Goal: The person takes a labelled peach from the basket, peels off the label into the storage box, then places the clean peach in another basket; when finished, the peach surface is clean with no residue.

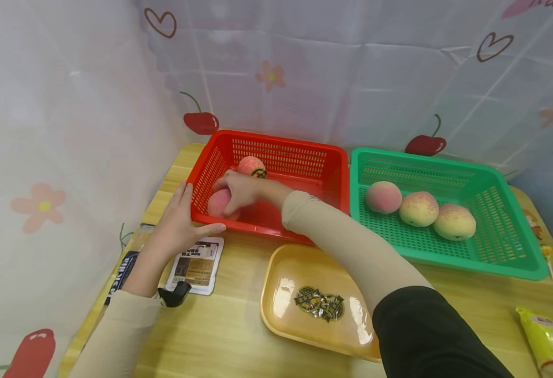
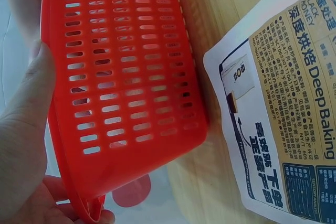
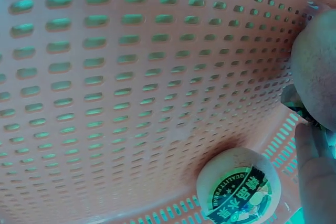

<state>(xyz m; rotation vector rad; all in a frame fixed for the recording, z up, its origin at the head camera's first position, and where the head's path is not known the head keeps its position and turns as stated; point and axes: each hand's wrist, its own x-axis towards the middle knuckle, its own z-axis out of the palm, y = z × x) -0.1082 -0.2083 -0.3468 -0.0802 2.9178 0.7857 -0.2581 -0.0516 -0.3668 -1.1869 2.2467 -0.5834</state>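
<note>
My left hand (image 1: 177,226) grips the rim of a red plastic basket (image 1: 267,227) at its near left corner. In the left wrist view the thumb lies along the rim of the basket (image 2: 131,77), and fingertips show past the corner. Inside that basket my right hand (image 1: 243,194) holds a pink peach (image 1: 217,203) by its side. In the right wrist view the held peach (image 3: 320,66) has a dark sticker at its lower edge, near the fingers (image 3: 310,156). Another peach (image 1: 250,165) with a round black-and-gold sticker (image 3: 239,195) lies behind it.
To the right, a green basket (image 1: 399,252) holds three peaches (image 1: 419,208). A yellow tray (image 1: 276,315) in front contains dark round stickers (image 1: 319,303). A white-edged packet (image 1: 196,265) lies beside the left wrist. At the right edge are a yellow bag (image 1: 550,336) and a lollipop (image 1: 547,252).
</note>
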